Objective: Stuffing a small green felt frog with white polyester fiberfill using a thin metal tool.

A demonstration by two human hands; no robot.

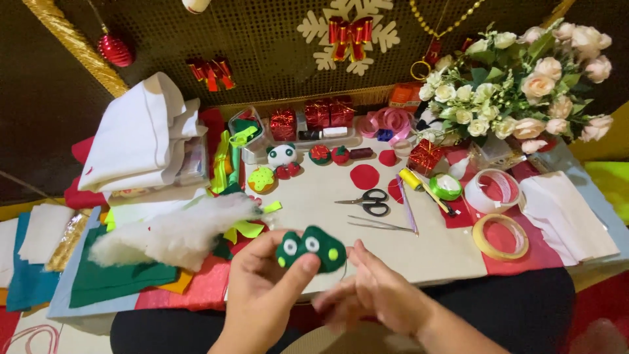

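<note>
Closest to the camera are two bare hands over a dark lap. The left hand [262,288] is closed around a small green felt toy [312,249], with the thumb pressed on its front and the fingers behind it. The toy has two white round eyes and little light green dots, and it is held up just above the near edge of the table [452,255]. The right hand [373,292] is just beside the toy, a bit blurry, with its fingers pinched together; what it pinches is too small to see, so I cannot tell if it holds anything. To the left of the hands lies a fluffy white lump of stuffing [177,233] on top of green, red and orange felt sheets [118,278]. A little farther out, in the middle of the table, are black scissors [370,201] and thin metal tweezers [380,225] right next to them. On the right are two rolls of tape [500,236], one flat and one fatter. Farther back sit small finished felt toys [283,156], red felt circles [365,176], shiny red gift boxes [318,113] and a folded white cloth [141,134]. At the far right is a big bunch of pale roses [524,85]. On the dark back wall hangs a snowflake with a red bow [349,33].
</note>
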